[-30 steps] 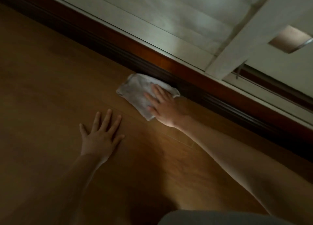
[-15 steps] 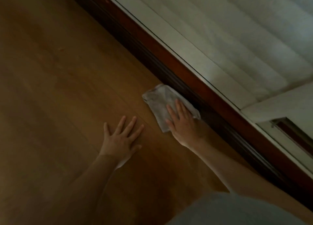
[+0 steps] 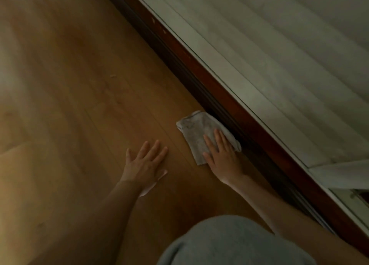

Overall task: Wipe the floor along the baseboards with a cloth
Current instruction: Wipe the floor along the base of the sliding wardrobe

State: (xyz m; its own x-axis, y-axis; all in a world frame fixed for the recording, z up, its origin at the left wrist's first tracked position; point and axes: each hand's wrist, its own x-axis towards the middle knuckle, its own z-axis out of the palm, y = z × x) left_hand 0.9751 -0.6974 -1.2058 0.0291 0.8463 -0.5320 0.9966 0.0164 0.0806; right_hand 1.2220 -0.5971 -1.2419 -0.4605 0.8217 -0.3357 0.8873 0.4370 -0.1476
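Observation:
A grey-white cloth (image 3: 196, 131) lies flat on the wooden floor (image 3: 83, 97), its right edge against the dark reddish baseboard (image 3: 201, 75). My right hand (image 3: 221, 155) presses on the cloth's near half with straight fingers. My left hand (image 3: 146, 163) rests flat on the bare floor a little to the left of the cloth, fingers spread, touching nothing else.
The baseboard runs diagonally from top centre to bottom right, under a pale wall panel (image 3: 269, 51). A small speck (image 3: 113, 75) lies on the floor farther ahead. My grey-clad knee (image 3: 229, 242) fills the bottom centre.
The cloth and my right hand have slid forward along the baseboard. My left hand has shifted forward on the floor with them. The view has swung to the left.

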